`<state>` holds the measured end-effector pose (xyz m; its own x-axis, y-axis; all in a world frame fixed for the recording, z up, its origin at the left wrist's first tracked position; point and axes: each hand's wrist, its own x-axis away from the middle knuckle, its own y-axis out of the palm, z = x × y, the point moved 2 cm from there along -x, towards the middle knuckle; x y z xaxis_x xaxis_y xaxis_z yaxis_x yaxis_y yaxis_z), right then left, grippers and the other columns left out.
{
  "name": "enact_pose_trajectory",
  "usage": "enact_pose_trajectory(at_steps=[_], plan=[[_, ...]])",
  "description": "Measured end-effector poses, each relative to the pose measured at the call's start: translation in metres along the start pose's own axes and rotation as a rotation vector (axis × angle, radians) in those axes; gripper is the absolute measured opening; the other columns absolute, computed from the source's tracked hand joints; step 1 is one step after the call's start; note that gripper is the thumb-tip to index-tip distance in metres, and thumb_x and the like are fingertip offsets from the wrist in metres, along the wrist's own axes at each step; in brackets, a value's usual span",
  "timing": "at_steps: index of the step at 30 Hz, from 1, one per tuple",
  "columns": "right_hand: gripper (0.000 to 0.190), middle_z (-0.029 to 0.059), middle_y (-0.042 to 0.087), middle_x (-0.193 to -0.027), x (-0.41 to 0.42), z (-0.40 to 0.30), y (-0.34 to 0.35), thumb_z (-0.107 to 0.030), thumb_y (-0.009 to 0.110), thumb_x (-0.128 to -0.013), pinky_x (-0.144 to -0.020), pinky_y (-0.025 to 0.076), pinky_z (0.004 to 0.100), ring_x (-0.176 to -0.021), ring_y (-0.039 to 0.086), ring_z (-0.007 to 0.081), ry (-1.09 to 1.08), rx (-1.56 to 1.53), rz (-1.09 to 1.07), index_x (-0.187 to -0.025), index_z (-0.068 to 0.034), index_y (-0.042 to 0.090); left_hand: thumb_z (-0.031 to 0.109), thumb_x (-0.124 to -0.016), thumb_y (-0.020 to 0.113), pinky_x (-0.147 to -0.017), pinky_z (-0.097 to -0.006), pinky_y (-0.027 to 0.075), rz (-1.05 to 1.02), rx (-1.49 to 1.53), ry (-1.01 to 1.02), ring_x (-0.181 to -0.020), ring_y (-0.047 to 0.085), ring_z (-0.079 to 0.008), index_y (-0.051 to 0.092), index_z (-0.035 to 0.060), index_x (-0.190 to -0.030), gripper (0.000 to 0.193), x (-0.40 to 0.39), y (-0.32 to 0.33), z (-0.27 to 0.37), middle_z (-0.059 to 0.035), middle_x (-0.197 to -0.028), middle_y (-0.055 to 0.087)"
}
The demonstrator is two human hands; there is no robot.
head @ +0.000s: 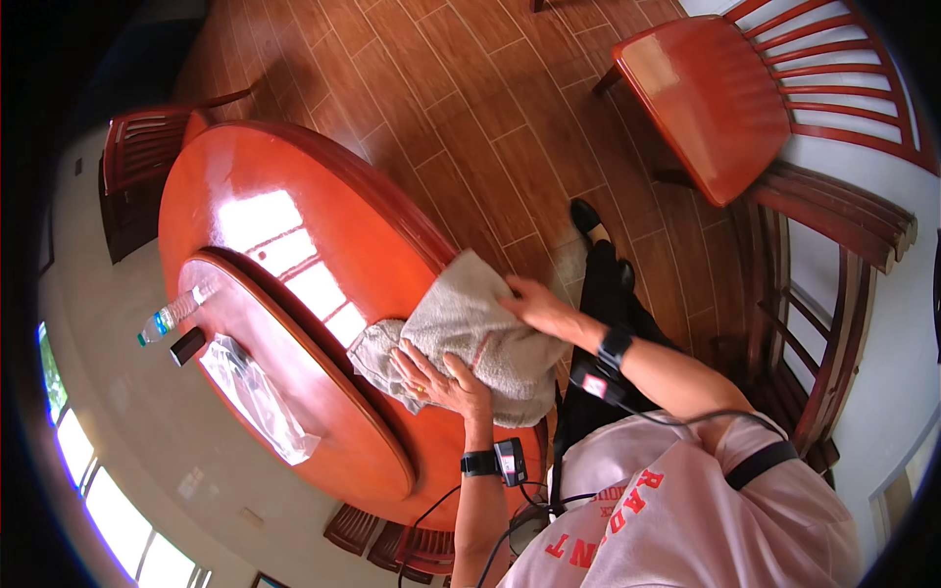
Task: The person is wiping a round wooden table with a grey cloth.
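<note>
A grey towel (470,323) lies in loose folds at the near edge of the glossy red-brown wooden table (382,250), partly hanging past it. My left hand (445,386), with a ring on one finger, is spread flat on the towel with its fingers apart. A bunched part of the cloth (382,360) sits under and beyond those fingers. At the towel's right edge my right hand (540,305) grips the fabric; part of its fingers is hidden by the cloth. Both wrists wear black straps with small cabled devices.
On the raised round turntable (345,434) are a plastic bottle (173,316), a small dark box (187,345) and a clear plastic bag (257,397). Wooden chairs (706,103) stand to the right and around the table. Dark wooden furniture (816,294) is at my right. Cables hang near my left forearm.
</note>
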<state>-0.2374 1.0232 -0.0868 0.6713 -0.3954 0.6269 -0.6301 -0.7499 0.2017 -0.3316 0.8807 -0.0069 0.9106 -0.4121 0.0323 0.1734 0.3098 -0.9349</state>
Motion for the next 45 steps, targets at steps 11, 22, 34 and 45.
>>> enact_pose_trajectory(at_steps=[11, 22, 34, 45], plan=[[0.041, 0.0254, 0.061, -0.097, -0.105, -0.087, -0.035, -0.034, 0.055, -0.082, -0.077, 0.044, 0.0435, -0.092, 0.059, 0.0395, -0.044, 0.322, -0.05, -0.104, 0.002, 0.053, 0.046, -0.093, 0.033, -0.109, -0.0498, 0.007, 0.011, 0.013, 0.023, -0.136, 0.02, -0.0318, 0.03, 0.0115, -0.143, 0.06, -0.007, 0.032, 0.014, -0.0164, -0.147, 0.024], [0.037, 0.0192, 0.062, -0.095, -0.051, -0.025, -0.037, -0.027, 0.059, -0.082, -0.079, 0.045, 0.0358, -0.089, 0.06, 0.0257, 0.034, 0.095, -0.061, -0.105, 0.001, 0.054, 0.043, -0.092, 0.034, -0.109, -0.0521, 0.011, 0.001, 0.04, 0.002, -0.134, 0.022, -0.036, 0.032, 0.0037, -0.14, 0.062, -0.02, 0.034, 0.017, -0.0221, -0.145, 0.026], [0.037, 0.0182, 0.062, -0.091, -0.025, -0.008, -0.02, -0.027, 0.057, -0.082, -0.076, 0.045, 0.0368, -0.085, 0.06, 0.0241, 0.135, 0.093, -0.155, -0.105, 0.002, 0.054, 0.043, -0.093, 0.034, -0.109, -0.0522, 0.011, 0.003, 0.019, 0.014, -0.135, 0.022, -0.0356, 0.032, 0.0037, -0.14, 0.061, -0.022, 0.028, 0.004, -0.0202, -0.145, 0.027], [0.036, 0.0218, 0.061, -0.094, -0.038, -0.042, -0.027, -0.026, 0.054, -0.083, -0.078, 0.044, 0.037, -0.09, 0.06, 0.0281, -0.138, 0.238, -0.078, -0.104, 0.003, 0.054, 0.038, -0.092, 0.039, -0.109, -0.0502, 0.007, 0.062, 0.082, -0.014, -0.136, 0.023, -0.0316, 0.033, 0.0102, -0.141, 0.057, 0.025, 0.014, 0.015, -0.0191, -0.146, 0.026]])
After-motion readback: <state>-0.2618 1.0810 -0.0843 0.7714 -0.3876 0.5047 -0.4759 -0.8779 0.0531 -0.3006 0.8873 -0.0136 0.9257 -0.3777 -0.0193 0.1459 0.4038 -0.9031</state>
